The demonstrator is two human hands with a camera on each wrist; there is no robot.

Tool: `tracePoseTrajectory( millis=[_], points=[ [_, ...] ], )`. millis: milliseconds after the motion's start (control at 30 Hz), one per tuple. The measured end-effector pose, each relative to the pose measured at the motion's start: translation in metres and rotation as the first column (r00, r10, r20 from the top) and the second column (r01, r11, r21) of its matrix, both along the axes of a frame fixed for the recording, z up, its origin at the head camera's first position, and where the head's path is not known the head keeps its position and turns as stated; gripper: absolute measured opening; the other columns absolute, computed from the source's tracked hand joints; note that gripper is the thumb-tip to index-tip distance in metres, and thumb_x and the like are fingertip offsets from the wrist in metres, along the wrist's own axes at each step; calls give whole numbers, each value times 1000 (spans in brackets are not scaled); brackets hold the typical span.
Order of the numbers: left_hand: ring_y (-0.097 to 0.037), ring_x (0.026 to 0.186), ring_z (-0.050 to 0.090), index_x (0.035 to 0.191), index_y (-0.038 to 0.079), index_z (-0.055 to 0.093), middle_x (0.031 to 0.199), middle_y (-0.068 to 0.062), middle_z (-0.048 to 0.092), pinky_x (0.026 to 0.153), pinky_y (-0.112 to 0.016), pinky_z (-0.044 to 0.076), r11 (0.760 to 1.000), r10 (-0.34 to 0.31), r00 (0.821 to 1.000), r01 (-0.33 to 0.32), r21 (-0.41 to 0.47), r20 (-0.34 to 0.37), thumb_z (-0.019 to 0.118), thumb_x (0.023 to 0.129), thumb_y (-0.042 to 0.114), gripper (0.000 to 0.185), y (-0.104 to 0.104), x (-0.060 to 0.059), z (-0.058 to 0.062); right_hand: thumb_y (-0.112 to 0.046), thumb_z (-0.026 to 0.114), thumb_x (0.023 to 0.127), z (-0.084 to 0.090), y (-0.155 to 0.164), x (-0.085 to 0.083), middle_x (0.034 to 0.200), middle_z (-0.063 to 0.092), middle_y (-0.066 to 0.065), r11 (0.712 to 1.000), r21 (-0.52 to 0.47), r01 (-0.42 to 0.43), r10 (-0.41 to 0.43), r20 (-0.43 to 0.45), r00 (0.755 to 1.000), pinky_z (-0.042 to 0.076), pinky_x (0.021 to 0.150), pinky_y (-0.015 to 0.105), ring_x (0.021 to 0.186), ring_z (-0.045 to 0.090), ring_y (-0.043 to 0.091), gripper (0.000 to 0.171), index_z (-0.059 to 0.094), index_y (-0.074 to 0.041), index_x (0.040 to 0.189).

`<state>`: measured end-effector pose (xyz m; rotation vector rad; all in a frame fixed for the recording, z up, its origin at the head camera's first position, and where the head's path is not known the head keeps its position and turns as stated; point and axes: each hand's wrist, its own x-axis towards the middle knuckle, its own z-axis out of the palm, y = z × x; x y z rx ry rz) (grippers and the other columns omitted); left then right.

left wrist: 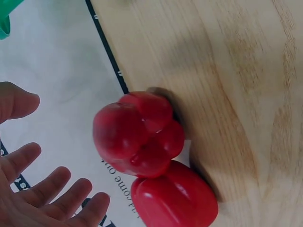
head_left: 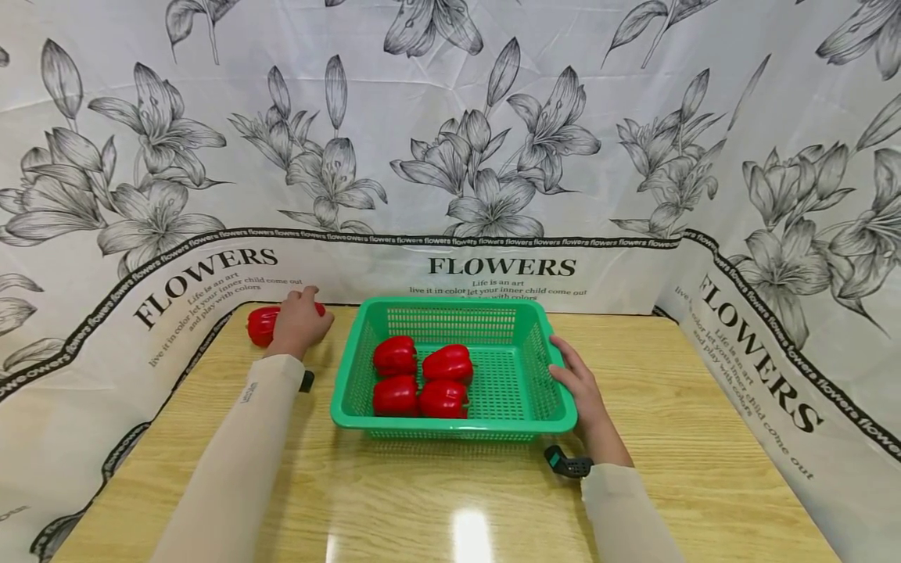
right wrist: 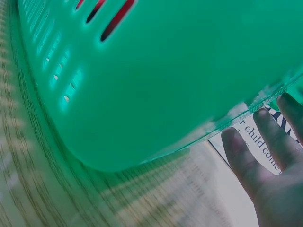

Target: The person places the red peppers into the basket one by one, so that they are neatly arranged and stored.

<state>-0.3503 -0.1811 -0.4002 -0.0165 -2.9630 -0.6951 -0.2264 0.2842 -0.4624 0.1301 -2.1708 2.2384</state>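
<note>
My left hand (head_left: 299,322) reaches over two glossy red bell peppers at the table's back left. In the left wrist view its fingers are spread apart, with one bell pepper (left wrist: 137,135) in front of them and the other bell pepper (left wrist: 175,201) right against it. The head view has the hand covering part of these peppers. A green plastic basket (head_left: 450,423) stands mid-table, several red bell peppers (head_left: 396,356) grouped in its left half. My right hand (head_left: 587,399) holds the basket's right rim, thumb over the edge; in the right wrist view other fingers (right wrist: 241,151) meet the rim from outside.
The wooden table (head_left: 422,493) is walled at the back and sides by a white curtain (head_left: 352,274) with flower drawings and lettering. The basket's right half shows its bare slotted floor. A black strap device (head_left: 566,463) sits at the right wrist.
</note>
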Motion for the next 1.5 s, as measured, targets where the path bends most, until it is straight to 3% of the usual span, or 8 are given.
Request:
tracePoseTrajectory(
  millis=[300,1000,1300,1500],
  points=[
    [-49,120,44,146,1,30,138,-33,38,102,-61,40,1000,23,999,-22,-21,27,50,92,28,63,-6,-7,-13,-28,44,103,1,-2,2,162,17,2,999,41,3,-3,-4,1000,51,86,23,123,42,15,56,23,-21,154],
    [-56,127,33,149,-4,20,143,-38,28,101,-67,37,996,80,989,-76,-38,128,46,93,30,71,-11,-11,-21,-27,44,103,2,-2,3,162,18,1,999,37,11,-11,-12,1000,49,87,19,132,34,23,55,24,-21,154],
    [-56,121,34,146,-6,24,137,-40,34,99,-68,37,989,118,984,-103,-109,134,52,92,32,72,-18,-22,-38,-25,43,103,1,-3,3,162,20,1,999,47,15,-15,-10,1000,48,87,19,133,35,23,54,25,-21,154],
    [-57,120,38,144,-4,23,134,-40,36,99,-68,38,993,112,982,-105,-53,151,56,89,30,73,-18,-24,-41,-24,43,103,2,-1,2,161,21,2,999,42,16,-15,-10,1000,49,87,19,130,37,21,54,25,-21,154]
  ],
)
